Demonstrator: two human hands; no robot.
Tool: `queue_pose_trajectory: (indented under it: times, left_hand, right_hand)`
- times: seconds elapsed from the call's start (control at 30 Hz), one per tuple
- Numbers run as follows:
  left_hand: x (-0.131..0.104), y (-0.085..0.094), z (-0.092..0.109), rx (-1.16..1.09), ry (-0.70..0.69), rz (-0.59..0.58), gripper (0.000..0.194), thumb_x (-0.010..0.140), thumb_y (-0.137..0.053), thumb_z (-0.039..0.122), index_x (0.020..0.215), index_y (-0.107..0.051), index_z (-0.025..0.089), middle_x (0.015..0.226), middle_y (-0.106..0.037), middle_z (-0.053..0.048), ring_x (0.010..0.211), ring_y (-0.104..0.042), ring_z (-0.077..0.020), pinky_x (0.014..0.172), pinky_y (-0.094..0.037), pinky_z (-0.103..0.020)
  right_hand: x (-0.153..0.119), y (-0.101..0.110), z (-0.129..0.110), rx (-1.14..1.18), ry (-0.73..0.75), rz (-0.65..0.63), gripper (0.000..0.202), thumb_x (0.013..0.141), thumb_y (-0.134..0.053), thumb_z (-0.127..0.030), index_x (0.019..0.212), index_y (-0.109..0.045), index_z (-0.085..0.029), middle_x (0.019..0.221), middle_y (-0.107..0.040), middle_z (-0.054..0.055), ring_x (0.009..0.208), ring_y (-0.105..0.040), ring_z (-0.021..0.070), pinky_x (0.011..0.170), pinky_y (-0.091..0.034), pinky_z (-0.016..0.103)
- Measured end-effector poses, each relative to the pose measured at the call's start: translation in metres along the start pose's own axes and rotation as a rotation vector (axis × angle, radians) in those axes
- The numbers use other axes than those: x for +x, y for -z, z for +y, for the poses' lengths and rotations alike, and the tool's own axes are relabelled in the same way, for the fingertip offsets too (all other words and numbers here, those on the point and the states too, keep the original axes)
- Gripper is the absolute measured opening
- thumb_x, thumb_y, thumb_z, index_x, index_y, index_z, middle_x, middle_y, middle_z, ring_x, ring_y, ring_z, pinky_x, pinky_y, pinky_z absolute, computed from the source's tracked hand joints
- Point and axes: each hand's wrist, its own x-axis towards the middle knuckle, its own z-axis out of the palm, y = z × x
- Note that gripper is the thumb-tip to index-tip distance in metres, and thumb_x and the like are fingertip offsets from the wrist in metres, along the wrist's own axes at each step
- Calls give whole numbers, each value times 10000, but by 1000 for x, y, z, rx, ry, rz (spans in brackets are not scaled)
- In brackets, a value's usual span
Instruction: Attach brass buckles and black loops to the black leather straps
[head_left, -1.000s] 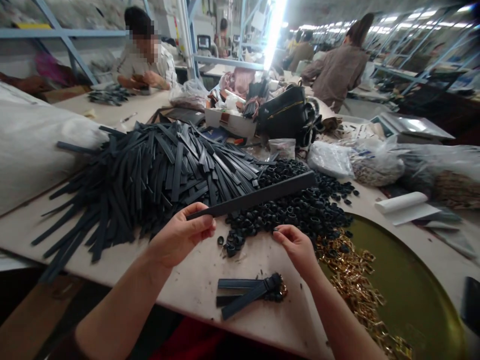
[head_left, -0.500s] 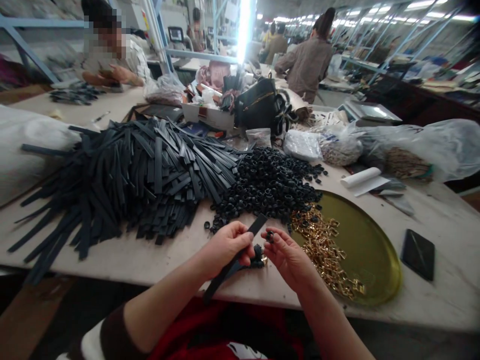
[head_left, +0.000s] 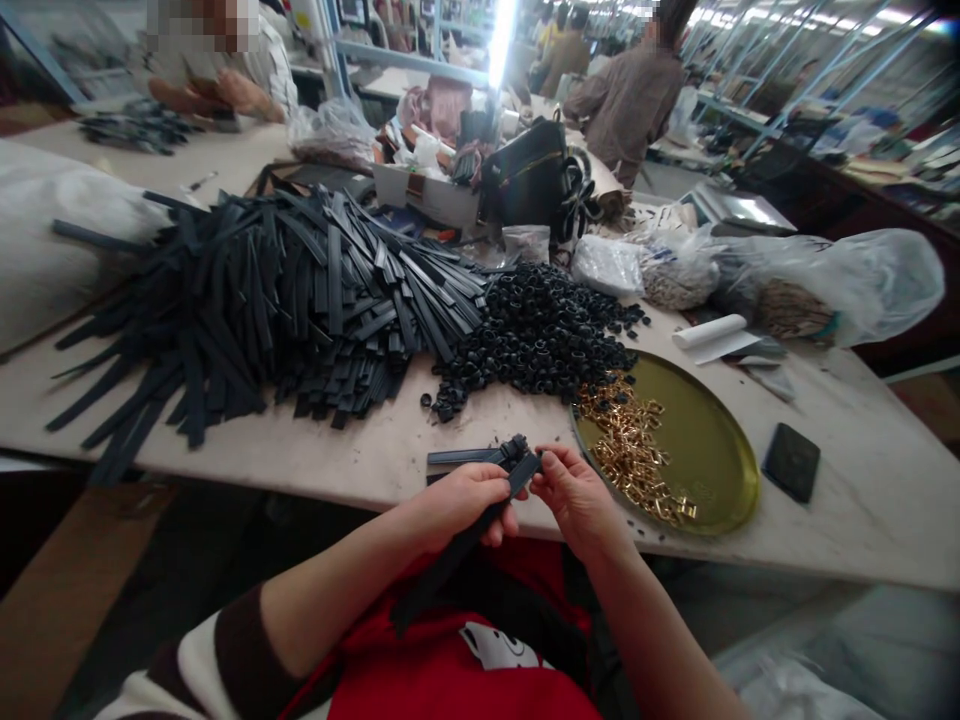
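Observation:
Between thumb and fingers, my left hand (head_left: 472, 500) grips a dark strap (head_left: 450, 560), whose lower end hangs over my lap. My right hand (head_left: 577, 495) is closed at the strap's upper end, its fingertips pinched on a small black loop that is mostly hidden. Just behind the hands, a few finished-looking straps (head_left: 465, 456) lie at the table's front edge. Farther back is a heap of black loops (head_left: 536, 340). To its left spreads a large pile of dark straps (head_left: 262, 290). Gold metal buckles (head_left: 630, 450) lie on the left part of a round golden tray (head_left: 697, 430).
A black phone (head_left: 791, 462) lies right of the tray. Behind the piles stand a white box (head_left: 427, 200), a black bag (head_left: 525, 180) and plastic-wrapped bundles (head_left: 679, 275). One person sits across the table at the upper left; another person stands farther back.
The view has tilted down and shifted. My right hand has brought the small loop from beside the strap to its upper end. My left hand still holds the strap.

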Motion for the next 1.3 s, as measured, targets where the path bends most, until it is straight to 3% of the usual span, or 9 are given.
queue_pose_trajectory:
  times: [0.33, 0.63, 0.73, 0.83, 0.93, 1.07, 1.17, 1.23, 1.3]
  left_hand:
    - [0, 4, -13, -85, 171, -170, 228, 737, -418, 221, 871, -563, 108, 610, -595, -27, 446, -506, -80, 447, -388, -190]
    - [7, 4, -23, 711, -215, 32, 340, 840, -339, 374, 683, -552, 161, 526, -489, 30, 489, -447, -106, 457, -294, -208]
    - [7, 7, -19, 696, -203, -23, 350, 854, -317, 379, 738, -560, 156, 550, -513, 27, 473, -467, -105, 463, -327, -204]
    - [8, 10, -18, 638, -146, -62, 345, 855, -330, 375, 1014, -547, 159, 591, -543, 29, 464, -482, -113, 475, -368, -213]
    - [13, 11, -19, 611, -244, 87, 439, 854, -361, 380, 1234, -451, 179, 748, -615, -20, 655, -555, -156, 607, -419, -239]
    - [25, 13, -18, 535, -347, 184, 437, 841, -408, 407, 1217, -492, 202, 898, -618, -43, 863, -543, -188, 731, -401, -240]
    - [36, 17, -14, 486, -257, 223, 397, 819, -423, 437, 1086, -552, 174, 608, -516, 25, 570, -468, -130, 512, -334, -205]
    - [43, 18, -11, 438, -211, 226, 332, 804, -424, 430, 948, -563, 166, 520, -406, 61, 460, -364, -96, 438, -253, -195]
    - [49, 15, -8, 371, -189, 228, 259, 791, -404, 393, 844, -525, 170, 470, -327, 84, 408, -294, -80, 404, -207, -189]
  right_hand:
    - [-19, 21, 10, -217, -69, 0, 249, 639, -723, -361, 788, -605, -200, 632, -599, -50, 534, -537, 72, 562, -453, 215]
    - [-16, 14, 15, -430, -56, -164, 262, 623, -718, -351, 802, -614, -190, 564, -581, -53, 522, -526, 90, 538, -425, 234]
    - [-8, 16, 11, -446, -73, -202, 245, 623, -707, -345, 779, -617, -180, 519, -559, -59, 489, -495, 86, 520, -392, 233]
    - [0, 18, 7, -454, 4, -119, 221, 652, -681, -343, 776, -611, -173, 511, -540, -62, 497, -473, 82, 554, -380, 237]
    - [4, 14, 16, -373, 28, -107, 218, 665, -671, -330, 793, -583, -177, 546, -516, -64, 504, -449, 80, 542, -365, 230]
    - [15, 17, 18, -324, 47, -158, 363, 668, -663, -361, 960, -518, -200, 658, -517, -47, 524, -469, 96, 525, -386, 238]
    - [35, 42, -12, -646, 289, -1, 344, 718, -601, -414, 978, -508, -207, 735, -534, -8, 618, -515, 138, 573, -419, 266]
    - [54, 63, -40, -1082, 498, 218, 201, 794, -516, -379, 855, -556, -192, 795, -559, 34, 727, -533, 168, 671, -417, 291]
    - [75, 78, -62, -1516, 538, 334, 182, 833, -452, -307, 821, -588, -186, 861, -580, 65, 795, -540, 190, 733, -395, 309]
